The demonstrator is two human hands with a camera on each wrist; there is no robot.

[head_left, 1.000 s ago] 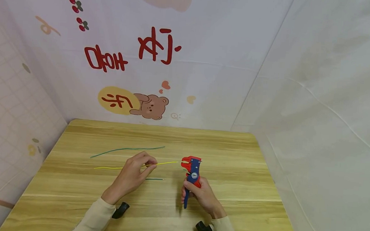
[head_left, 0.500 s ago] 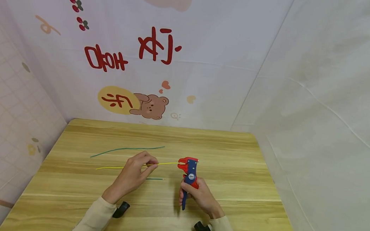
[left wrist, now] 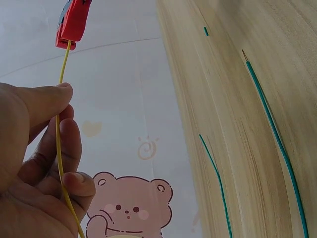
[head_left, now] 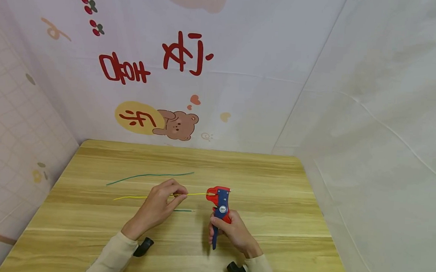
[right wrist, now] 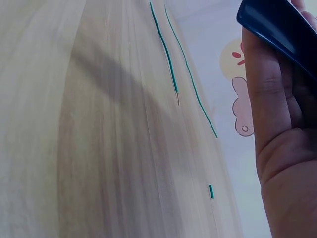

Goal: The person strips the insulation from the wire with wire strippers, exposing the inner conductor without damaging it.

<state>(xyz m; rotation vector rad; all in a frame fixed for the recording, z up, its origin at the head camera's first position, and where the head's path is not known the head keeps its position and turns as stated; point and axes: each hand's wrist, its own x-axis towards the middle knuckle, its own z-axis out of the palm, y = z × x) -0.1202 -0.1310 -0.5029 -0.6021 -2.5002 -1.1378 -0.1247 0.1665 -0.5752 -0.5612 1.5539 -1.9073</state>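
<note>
Between thumb and forefinger my left hand pinches a yellow wire, whose tail crosses the palm in the left wrist view. My right hand grips the handles of a red and blue wire stripper, held upright. The wire's far end runs in between the stripper's red jaws, and its tip is hidden there. In the right wrist view, a dark blue handle lies across the right fingers. Below the left hand, a green wire with a bare copper end lies on the table.
Farther back on the wood-grain table lies a second green wire. A short green bit of insulation rests on the tabletop. Printed white cloth hangs behind the table.
The stripper has moved left and slightly toward me, from just beside the yellow wire's tip to around it. My left hand has barely moved and keeps its pinch.
</note>
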